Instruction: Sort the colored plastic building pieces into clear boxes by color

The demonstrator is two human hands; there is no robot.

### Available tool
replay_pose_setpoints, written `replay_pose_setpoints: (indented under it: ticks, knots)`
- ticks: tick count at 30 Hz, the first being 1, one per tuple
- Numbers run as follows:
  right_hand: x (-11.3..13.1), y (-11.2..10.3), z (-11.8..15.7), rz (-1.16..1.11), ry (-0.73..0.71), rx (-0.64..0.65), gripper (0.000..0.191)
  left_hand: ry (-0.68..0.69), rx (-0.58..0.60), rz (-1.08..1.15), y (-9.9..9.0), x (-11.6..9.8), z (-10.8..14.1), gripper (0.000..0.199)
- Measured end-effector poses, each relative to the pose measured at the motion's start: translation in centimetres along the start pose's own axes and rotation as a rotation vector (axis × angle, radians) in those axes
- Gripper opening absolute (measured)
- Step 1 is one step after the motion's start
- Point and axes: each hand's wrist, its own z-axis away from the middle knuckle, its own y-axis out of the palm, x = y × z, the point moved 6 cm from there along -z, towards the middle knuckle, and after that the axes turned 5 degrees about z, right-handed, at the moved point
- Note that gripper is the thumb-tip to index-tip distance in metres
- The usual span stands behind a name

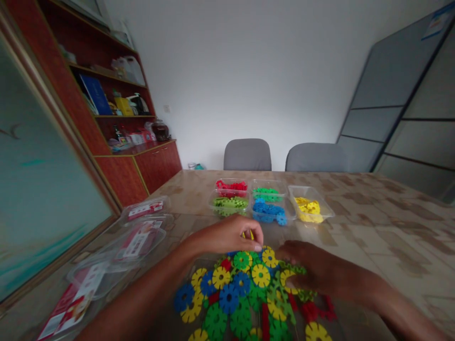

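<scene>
Toothed plastic building discs lie in a mixed pile, among them a blue disc (pixel 229 298), a yellow disc (pixel 260 275) and a green disc (pixel 215 319). Above the pile's far edge is my left hand (pixel 236 233), its fingers curled in a pinch. A yellow disc (pixel 248 234) shows partly between those fingers. My right hand (pixel 309 266) is bent over the right side of the pile, somewhat blurred. Light-green pieces (pixel 293 268) stick out from under its curled fingers, and its thumb is beside another yellow disc (pixel 287 280). Red pieces (pixel 309 311) lie below that hand.
Beyond the pile stand clear tubs of sorted pieces: red (pixel 231 187), light green (pixel 230 204), green (pixel 267 194), blue (pixel 268 211) and yellow (pixel 308 208). Clear lids with labels (pixel 137 241) lie on the left. Two grey chairs (pixel 247 155) stand behind the table.
</scene>
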Motion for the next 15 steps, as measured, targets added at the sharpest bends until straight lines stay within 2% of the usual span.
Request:
replay_pose_setpoints:
  ticks: [3,5,7,9,11,12,15]
  knots:
    - [1.7,1.1,-0.5,0.064,-0.03,0.055,0.053,-0.106,0.192,-0.285,1.1,-0.3,1.9,0.019]
    - [2.3,1.2,-0.2,0.097,-0.008,0.11,0.057,-0.128,0.216,-0.473,1.6,-0.2,3.9,0.03]
    - [2.5,0.8,0.6,0.097,0.001,0.093,0.056,-0.124,0.178,-0.589,2.4,-0.2,6.2,0.04]
    - [2.4,0.4,1.5,0.067,-0.025,0.014,0.051,-0.108,0.151,-0.617,3.6,-0.6,8.6,0.042]
    - [1.8,1.0,2.3,0.05,-0.063,-0.058,0.048,-0.097,0.116,-0.58,4.8,-0.9,10.8,0.039]
    - [1.3,1.8,2.6,0.058,-0.064,-0.08,0.049,-0.1,0.104,-0.55,5.3,-0.9,11.7,0.035]
    - [-0.6,5.7,3.6,0.102,-0.031,-0.039,0.038,-0.109,0.044,-0.397,6.5,0.1,13.6,0.021]
